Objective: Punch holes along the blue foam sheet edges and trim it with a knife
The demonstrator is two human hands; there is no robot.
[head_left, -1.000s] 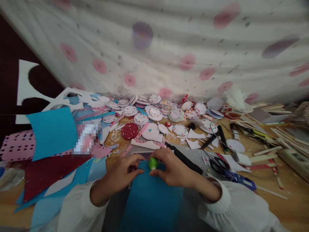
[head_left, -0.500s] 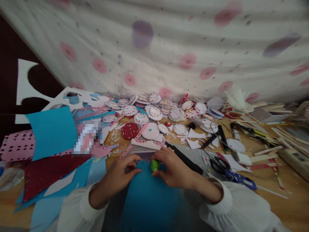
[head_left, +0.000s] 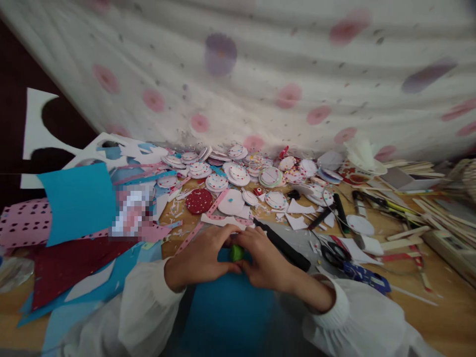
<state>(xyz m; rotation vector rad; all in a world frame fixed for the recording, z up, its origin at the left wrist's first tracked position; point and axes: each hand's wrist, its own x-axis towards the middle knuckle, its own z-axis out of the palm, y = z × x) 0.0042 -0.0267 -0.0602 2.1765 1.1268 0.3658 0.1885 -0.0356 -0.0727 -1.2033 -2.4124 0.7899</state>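
Two-handed work near the middle of the wooden surface's [head_left: 442, 322] near edge: right hand [head_left: 266, 258] with grip closed on a small, rounded, bright-green object [head_left: 236, 253], left hand [head_left: 206, 255] curled against it, exact hold impossible to tell. Beneath, a flat blue paper-like sheet [head_left: 230, 312], long axis running from near edge toward far edge; green object's direction masked by fingers. Seemingly finished: white, dotted, layered discs [head_left: 238, 174] heaped along the far edge. Apparently left: the sheet, uncut where visible.
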